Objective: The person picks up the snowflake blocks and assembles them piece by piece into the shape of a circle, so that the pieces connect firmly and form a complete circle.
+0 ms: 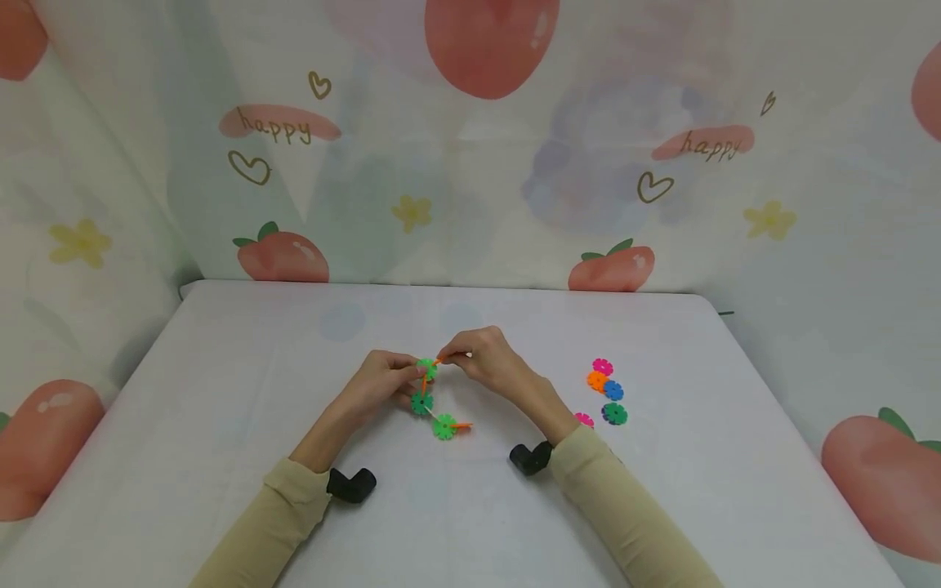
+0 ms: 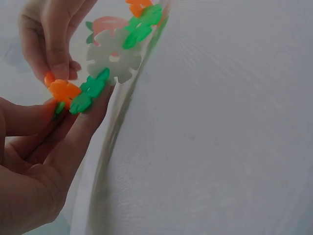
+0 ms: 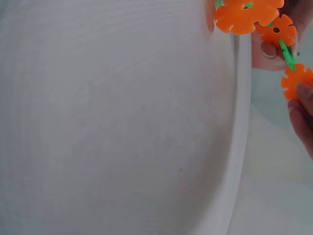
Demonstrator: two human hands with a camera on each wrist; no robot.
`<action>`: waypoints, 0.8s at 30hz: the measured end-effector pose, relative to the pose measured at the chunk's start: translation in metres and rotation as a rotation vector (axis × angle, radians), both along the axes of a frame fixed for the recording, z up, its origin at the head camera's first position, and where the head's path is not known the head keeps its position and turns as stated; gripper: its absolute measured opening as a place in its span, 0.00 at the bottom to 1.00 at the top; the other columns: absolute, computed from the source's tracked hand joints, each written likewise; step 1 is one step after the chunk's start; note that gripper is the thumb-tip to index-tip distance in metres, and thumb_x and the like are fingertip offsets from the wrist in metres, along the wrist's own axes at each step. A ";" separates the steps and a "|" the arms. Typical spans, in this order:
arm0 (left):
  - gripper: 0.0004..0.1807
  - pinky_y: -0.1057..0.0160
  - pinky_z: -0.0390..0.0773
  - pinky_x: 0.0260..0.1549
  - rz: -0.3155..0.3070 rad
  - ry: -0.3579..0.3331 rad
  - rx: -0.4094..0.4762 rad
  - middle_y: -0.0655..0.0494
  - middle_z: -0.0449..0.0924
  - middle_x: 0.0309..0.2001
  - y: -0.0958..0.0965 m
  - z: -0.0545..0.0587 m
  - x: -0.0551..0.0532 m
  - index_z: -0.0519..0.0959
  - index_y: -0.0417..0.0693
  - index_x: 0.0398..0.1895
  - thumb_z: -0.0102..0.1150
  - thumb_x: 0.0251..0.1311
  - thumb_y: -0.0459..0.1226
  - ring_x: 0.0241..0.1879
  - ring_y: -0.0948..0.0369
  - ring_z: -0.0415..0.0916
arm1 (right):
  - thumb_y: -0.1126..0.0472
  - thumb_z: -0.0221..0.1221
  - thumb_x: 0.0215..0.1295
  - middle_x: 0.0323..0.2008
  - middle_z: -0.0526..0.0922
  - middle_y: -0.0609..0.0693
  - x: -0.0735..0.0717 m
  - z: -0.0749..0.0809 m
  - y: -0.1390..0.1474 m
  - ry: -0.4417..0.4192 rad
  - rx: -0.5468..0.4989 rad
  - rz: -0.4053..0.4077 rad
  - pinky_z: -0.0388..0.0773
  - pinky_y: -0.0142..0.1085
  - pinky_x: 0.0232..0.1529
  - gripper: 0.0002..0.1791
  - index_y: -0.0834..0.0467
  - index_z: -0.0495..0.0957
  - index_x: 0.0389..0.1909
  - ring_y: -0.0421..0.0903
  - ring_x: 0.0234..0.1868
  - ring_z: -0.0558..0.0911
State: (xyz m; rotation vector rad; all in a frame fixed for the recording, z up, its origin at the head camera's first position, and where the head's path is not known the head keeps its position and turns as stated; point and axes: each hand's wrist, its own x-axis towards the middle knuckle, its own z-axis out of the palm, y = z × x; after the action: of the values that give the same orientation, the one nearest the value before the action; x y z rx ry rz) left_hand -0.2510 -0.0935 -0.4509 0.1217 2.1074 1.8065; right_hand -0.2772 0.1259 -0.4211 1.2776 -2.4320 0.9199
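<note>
A curved chain of notched plastic snowflake discs hangs between the two hands in the head view. My left hand (image 1: 378, 380) pinches a light green disc (image 1: 428, 370) near the chain's upper end. An orange disc (image 3: 296, 82) slotted onto that green one is pinched between thumb and fingers of my right hand (image 1: 485, 355). Below the left fingers follow another orange disc, a darker green disc (image 1: 422, 403), a whitish disc (image 2: 105, 54), a light green disc (image 1: 444, 426) and an orange end disc (image 1: 463, 425). In the left wrist view, a finger of the left hand (image 2: 34, 171) lies along the darker green disc.
Loose discs lie on the white table (image 1: 720, 490) right of the right forearm: pink (image 1: 603, 366), orange (image 1: 597, 380), blue (image 1: 613, 390) and green (image 1: 615, 414). Another pink disc (image 1: 584, 419) is partly behind the forearm. A printed cloth wall (image 1: 478, 180) stands behind the table.
</note>
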 end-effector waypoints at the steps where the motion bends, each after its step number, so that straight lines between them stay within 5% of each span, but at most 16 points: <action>1: 0.14 0.67 0.84 0.27 0.011 0.001 -0.006 0.50 0.85 0.34 0.001 0.001 0.000 0.84 0.30 0.49 0.58 0.72 0.34 0.25 0.63 0.80 | 0.73 0.70 0.59 0.32 0.91 0.54 0.000 0.001 0.000 0.007 0.003 0.005 0.86 0.33 0.39 0.03 0.64 0.90 0.33 0.47 0.35 0.90; 16: 0.14 0.69 0.81 0.23 0.030 -0.002 -0.008 0.53 0.83 0.29 0.007 0.002 0.000 0.84 0.29 0.49 0.59 0.71 0.33 0.23 0.65 0.78 | 0.74 0.70 0.57 0.32 0.91 0.54 -0.004 -0.004 0.004 -0.048 -0.063 0.039 0.86 0.34 0.39 0.05 0.63 0.90 0.33 0.47 0.35 0.90; 24: 0.13 0.66 0.82 0.31 -0.043 -0.005 -0.009 0.48 0.84 0.34 0.003 0.006 -0.001 0.82 0.30 0.44 0.55 0.74 0.35 0.29 0.62 0.79 | 0.74 0.70 0.58 0.36 0.91 0.55 -0.003 -0.003 0.010 -0.097 -0.081 -0.015 0.87 0.36 0.42 0.09 0.65 0.89 0.40 0.47 0.36 0.90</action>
State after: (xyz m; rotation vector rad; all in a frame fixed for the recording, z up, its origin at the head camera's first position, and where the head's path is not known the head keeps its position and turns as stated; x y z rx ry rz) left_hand -0.2516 -0.0908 -0.4445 0.1589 2.0930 1.7702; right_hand -0.2806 0.1358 -0.4246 1.2114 -2.4455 1.0886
